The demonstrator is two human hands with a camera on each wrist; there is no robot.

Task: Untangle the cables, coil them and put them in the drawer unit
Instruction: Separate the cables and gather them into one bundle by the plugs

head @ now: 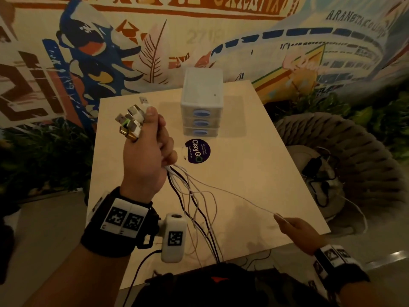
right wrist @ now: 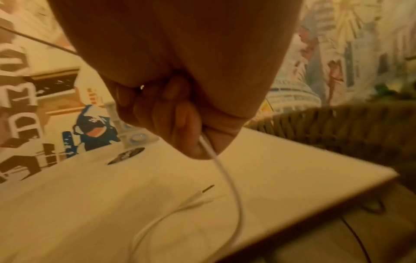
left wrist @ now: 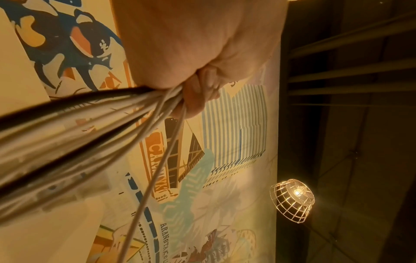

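My left hand [head: 148, 149] is raised over the table and grips a bundle of several white and dark cables [head: 194, 202]; their USB plugs [head: 132, 119] stick out above the fist. The loose strands hang below the fist toward the table's near edge; in the left wrist view the cables [left wrist: 94, 128] fan out from the closed fingers [left wrist: 198, 96]. My right hand [head: 292, 224] pinches one white cable [head: 243, 199] and holds it stretched out to the right of the bundle. The right wrist view shows this white cable [right wrist: 227, 179] leaving my fingers [right wrist: 180, 124]. A white three-drawer unit [head: 202, 107] stands at the table's far side, drawers closed.
The light wooden table [head: 254, 165] carries a round dark sticker [head: 197, 151] just in front of the drawer unit. A wicker chair [head: 345, 156] with dark cords on its seat stands to the right. A painted mural wall rises behind the table.
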